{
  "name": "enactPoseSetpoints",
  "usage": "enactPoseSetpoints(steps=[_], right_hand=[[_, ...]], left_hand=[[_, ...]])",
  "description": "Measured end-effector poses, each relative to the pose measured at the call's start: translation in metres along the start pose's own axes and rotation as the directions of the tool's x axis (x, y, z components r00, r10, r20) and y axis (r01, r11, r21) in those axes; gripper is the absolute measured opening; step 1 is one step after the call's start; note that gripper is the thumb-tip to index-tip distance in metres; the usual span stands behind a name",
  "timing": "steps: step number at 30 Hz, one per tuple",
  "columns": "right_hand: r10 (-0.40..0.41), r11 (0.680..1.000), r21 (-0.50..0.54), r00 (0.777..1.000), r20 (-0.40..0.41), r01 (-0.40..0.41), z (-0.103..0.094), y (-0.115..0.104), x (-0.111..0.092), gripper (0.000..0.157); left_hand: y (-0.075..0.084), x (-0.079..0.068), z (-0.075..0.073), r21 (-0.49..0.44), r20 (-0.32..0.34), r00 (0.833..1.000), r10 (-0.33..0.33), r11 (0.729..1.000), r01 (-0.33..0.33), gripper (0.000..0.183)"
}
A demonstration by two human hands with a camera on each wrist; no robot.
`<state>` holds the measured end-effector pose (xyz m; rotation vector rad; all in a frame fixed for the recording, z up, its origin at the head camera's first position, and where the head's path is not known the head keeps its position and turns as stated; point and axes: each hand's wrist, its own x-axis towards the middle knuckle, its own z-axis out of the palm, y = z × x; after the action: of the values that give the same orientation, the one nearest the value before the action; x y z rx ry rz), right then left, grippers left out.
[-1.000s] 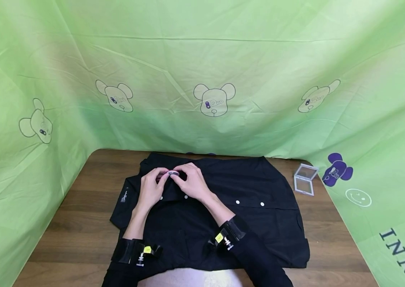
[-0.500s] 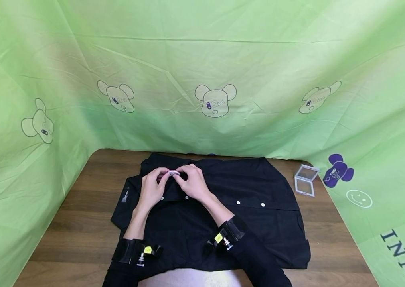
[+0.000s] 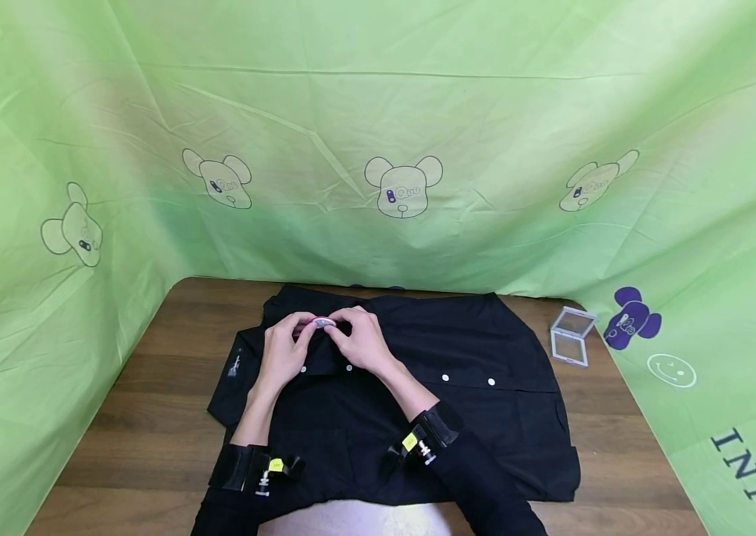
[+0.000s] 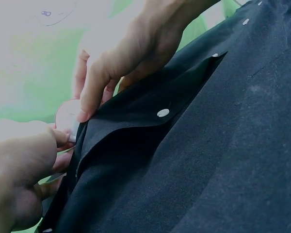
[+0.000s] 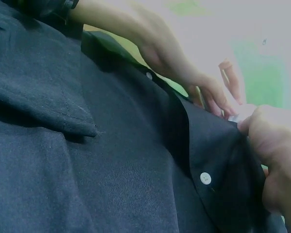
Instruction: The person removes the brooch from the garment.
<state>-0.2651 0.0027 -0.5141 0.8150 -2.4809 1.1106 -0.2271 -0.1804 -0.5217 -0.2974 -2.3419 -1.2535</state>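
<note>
A black button-up shirt (image 3: 431, 335) lies spread on the table, with white buttons (image 3: 445, 378) along its front. Near its far left part, both hands pinch a small round badge-like disc (image 3: 324, 322), pale with a reddish rim. My left hand (image 3: 283, 350) holds its left side, thumb and fingertips together. Opposite, my right hand (image 3: 363, 341) pinches the right side. In the left wrist view the disc (image 4: 66, 116) stands against a raised fold of the shirt, the right thumb on its edge. Fingers cover its back, so any fastening there is hidden.
An open clear plastic case (image 3: 569, 336) lies at the right of the wooden table (image 3: 150, 387). Green printed cloth (image 3: 310, 238) hangs behind and along both sides. A shirt label (image 3: 233, 365) shows left of the left hand.
Both hands stay in nearly the same place. The disc tilts slightly between the fingers, showing a little more of its pale face. The shirt and case lie as before.
</note>
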Motion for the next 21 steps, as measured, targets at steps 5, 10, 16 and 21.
enactPoseSetpoints(steps=[5,10,16,21], right_hand=[[0.019,1.000,0.023,1.000,0.008,-0.019,-0.0008,-0.0007,-0.0002,0.012],[0.043,0.998,0.036,0.999,0.014,-0.043,-0.0008,-0.0003,0.0005,0.010],[0.070,0.996,0.048,0.997,0.015,-0.071,-0.0022,-0.0023,0.0009,0.008],[0.079,0.995,0.061,0.997,0.003,-0.079,-0.0030,-0.0043,0.0011,0.007]], left_hand=[[-0.0005,-0.0003,0.0002,-0.003,-0.001,1.000,0.004,1.000,-0.004,0.011],[-0.0010,0.0004,0.0007,-0.008,0.002,1.000,-0.001,1.000,0.001,0.010],[-0.0011,0.0006,0.0007,-0.007,0.008,1.000,0.001,1.000,-0.001,0.010],[-0.0014,0.0010,0.0012,-0.009,0.000,1.000,0.008,1.000,-0.008,0.011]])
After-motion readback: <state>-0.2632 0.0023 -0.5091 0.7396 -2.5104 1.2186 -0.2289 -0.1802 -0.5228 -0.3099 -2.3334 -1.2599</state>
